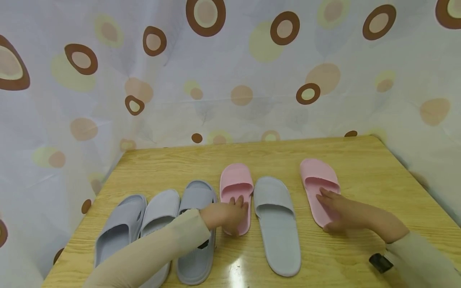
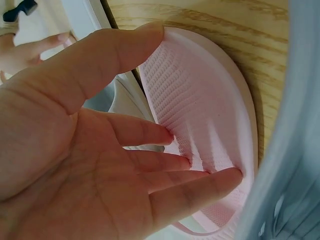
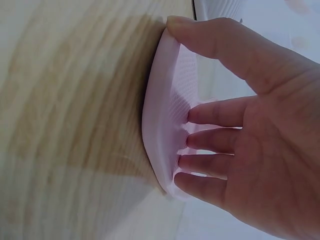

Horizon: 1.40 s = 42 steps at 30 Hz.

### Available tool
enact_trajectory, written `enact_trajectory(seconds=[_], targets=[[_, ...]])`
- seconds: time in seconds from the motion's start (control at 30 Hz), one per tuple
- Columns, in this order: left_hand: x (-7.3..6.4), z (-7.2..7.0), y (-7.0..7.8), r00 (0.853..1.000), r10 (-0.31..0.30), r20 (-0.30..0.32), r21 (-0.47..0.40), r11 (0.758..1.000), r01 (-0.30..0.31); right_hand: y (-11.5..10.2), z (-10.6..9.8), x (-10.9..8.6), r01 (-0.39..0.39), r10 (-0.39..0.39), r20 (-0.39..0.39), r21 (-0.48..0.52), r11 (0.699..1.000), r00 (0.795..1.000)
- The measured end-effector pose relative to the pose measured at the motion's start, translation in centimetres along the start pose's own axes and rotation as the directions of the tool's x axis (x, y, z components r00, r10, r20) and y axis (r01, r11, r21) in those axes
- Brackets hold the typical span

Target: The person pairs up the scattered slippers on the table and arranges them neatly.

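Two pink slippers lie on the wooden table with their toes away from me. My left hand (image 1: 229,216) rests on the footbed of the middle pink slipper (image 1: 235,174). In the left wrist view its thumb touches the heel rim of that pink slipper (image 2: 215,95), and the fairly straight fingertips touch the insole. On the other pink slipper (image 1: 318,169), at the right, lies my right hand (image 1: 347,214). The right wrist view has this thumb at the heel edge of the pink slipper (image 3: 159,115), its fingertips against the footbed. Neither hand visibly grips.
A pale grey slipper (image 1: 279,236) lies between the pink ones. To the left stand a darker grey slipper (image 1: 196,260), a light grey one (image 1: 162,204) and another grey one (image 1: 126,212), partly behind my left sleeve. A patterned curtain (image 1: 230,80) surrounds the table (image 1: 180,160).
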<state>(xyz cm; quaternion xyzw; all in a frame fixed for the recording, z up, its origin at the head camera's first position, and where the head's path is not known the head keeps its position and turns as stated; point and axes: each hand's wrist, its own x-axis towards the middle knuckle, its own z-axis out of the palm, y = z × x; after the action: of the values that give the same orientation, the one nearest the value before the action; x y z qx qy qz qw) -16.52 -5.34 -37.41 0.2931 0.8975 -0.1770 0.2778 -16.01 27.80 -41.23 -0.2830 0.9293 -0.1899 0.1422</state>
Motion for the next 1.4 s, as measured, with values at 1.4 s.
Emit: enact_trajectory(seconds=[1.4], targets=[[1.1,-0.9,-0.8,0.999,-0.035,0.002,-0.021,0.999,0.035,6.3,-4.1,3.8,-0.035,0.036,0.054,-0.028,0.999,0.998]])
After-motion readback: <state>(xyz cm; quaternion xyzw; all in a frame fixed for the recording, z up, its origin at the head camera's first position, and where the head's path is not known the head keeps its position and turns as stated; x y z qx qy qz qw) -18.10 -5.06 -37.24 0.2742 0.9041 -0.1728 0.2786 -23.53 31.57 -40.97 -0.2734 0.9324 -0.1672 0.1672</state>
